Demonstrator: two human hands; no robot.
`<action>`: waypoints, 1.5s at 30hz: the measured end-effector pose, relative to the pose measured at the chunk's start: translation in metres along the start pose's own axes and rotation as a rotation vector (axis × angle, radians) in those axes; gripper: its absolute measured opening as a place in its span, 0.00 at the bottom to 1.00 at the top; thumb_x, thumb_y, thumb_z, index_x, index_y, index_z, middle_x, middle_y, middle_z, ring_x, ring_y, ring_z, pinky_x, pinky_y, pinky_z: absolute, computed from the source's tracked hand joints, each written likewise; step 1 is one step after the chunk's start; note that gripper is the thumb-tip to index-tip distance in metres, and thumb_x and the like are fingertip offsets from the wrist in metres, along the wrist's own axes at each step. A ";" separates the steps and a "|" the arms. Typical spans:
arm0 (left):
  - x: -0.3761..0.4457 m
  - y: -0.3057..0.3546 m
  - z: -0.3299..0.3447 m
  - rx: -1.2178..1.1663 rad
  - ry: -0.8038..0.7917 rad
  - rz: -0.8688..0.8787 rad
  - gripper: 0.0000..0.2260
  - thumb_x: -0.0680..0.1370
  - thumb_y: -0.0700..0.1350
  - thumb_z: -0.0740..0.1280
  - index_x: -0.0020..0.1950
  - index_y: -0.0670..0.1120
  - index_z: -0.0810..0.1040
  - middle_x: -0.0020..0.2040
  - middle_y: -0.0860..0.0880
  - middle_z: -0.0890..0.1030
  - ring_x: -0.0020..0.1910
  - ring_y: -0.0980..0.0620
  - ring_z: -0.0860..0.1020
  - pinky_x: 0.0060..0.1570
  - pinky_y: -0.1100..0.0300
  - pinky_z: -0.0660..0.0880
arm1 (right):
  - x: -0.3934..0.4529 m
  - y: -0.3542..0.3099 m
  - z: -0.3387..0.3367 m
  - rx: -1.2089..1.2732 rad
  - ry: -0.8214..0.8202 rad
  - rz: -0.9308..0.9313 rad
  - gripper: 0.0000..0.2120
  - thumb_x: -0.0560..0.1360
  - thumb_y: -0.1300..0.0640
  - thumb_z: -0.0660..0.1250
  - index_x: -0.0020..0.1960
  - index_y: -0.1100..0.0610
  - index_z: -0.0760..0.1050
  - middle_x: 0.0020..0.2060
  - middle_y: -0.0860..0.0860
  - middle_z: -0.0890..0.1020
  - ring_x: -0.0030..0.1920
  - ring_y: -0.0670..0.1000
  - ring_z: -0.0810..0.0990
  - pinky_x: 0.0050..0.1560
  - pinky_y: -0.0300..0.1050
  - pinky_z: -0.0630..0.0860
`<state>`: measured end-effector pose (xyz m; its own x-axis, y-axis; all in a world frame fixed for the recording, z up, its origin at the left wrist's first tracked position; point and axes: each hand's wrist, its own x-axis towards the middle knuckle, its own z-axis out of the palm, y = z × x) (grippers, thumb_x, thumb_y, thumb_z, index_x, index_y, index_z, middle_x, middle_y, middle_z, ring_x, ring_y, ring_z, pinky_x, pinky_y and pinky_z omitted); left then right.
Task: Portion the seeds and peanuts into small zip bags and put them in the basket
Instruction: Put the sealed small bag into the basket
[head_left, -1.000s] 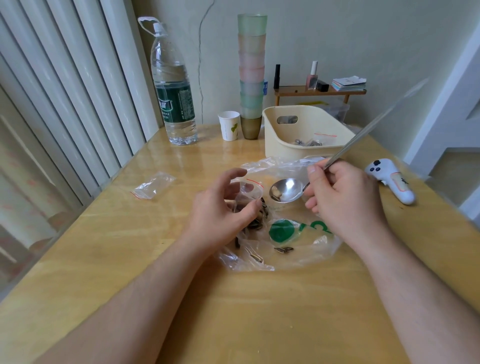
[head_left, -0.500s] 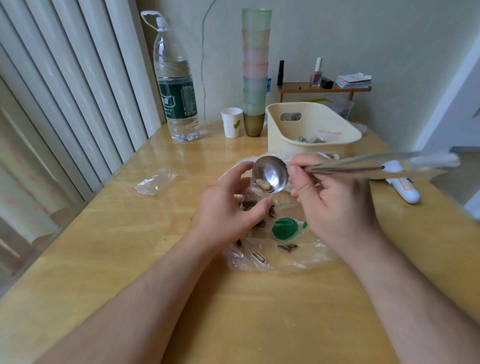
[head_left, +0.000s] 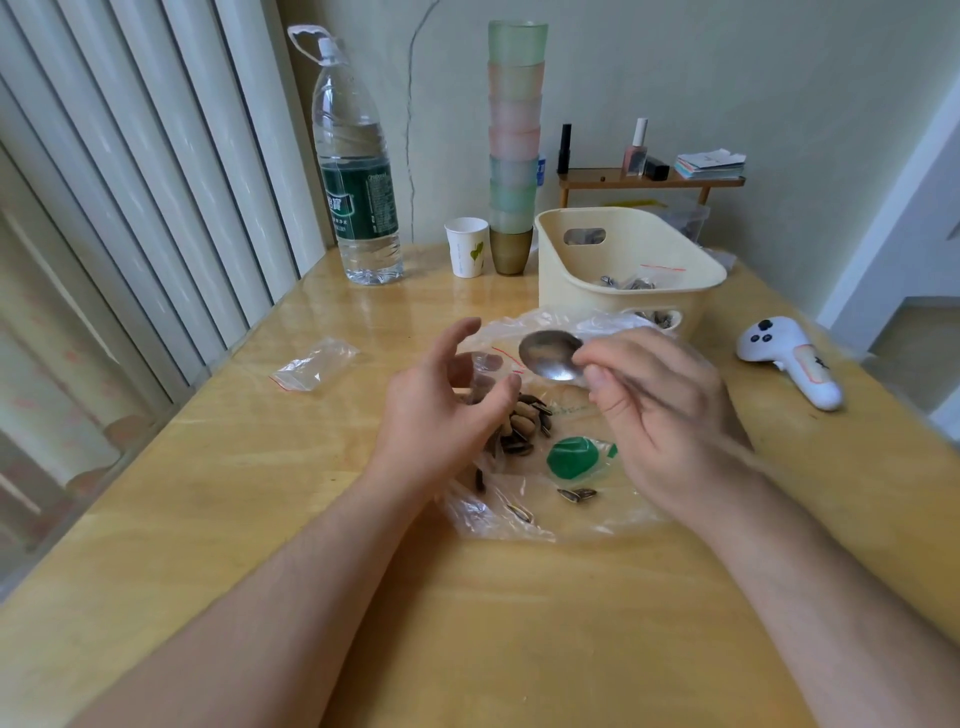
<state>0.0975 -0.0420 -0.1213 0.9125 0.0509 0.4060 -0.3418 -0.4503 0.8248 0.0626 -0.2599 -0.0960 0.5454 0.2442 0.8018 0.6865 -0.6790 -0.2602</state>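
Spoon (head_left: 551, 357) in right hand (head_left: 665, 415), near basket (head_left: 582, 291).

Wooden table (head_left: 260, 519): big clear bag (head_left: 582, 499) under fingers, basket (head_left: 623, 291) beyond, empty zip bag (head_left: 311, 365) left, controller (head_left: 789, 364) right.

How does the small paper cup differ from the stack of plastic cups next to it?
The paper cup is white with a green mark; the stack of plastic cups is frosted green and pink, with a brown cup at the bottom. The paper cup is single and short; the stack rises much taller. Both stand upright at the table's far edge.
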 end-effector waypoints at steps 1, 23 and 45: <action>0.001 0.000 -0.001 -0.006 0.023 -0.021 0.28 0.75 0.57 0.76 0.73 0.61 0.73 0.45 0.57 0.86 0.45 0.61 0.85 0.54 0.53 0.82 | -0.003 0.000 -0.001 0.024 -0.099 0.052 0.07 0.83 0.59 0.66 0.56 0.54 0.83 0.48 0.47 0.80 0.47 0.48 0.78 0.50 0.43 0.75; -0.008 0.025 0.004 -0.495 -0.157 -0.051 0.25 0.87 0.45 0.60 0.83 0.59 0.58 0.56 0.47 0.87 0.59 0.50 0.84 0.64 0.50 0.77 | 0.010 -0.006 0.021 0.363 -0.145 0.627 0.12 0.80 0.49 0.67 0.62 0.38 0.81 0.44 0.35 0.80 0.41 0.43 0.79 0.49 0.45 0.79; -0.016 0.035 0.008 -0.627 -0.373 -0.165 0.20 0.81 0.54 0.72 0.64 0.41 0.75 0.45 0.35 0.84 0.41 0.37 0.83 0.47 0.34 0.80 | 0.011 -0.012 0.016 0.980 -0.122 0.709 0.05 0.79 0.61 0.69 0.47 0.52 0.80 0.41 0.58 0.81 0.36 0.56 0.81 0.37 0.53 0.79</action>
<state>0.0724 -0.0659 -0.1021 0.9406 -0.2820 0.1890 -0.1560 0.1353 0.9784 0.0683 -0.2379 -0.0932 0.9526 0.1305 0.2747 0.2615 0.1100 -0.9589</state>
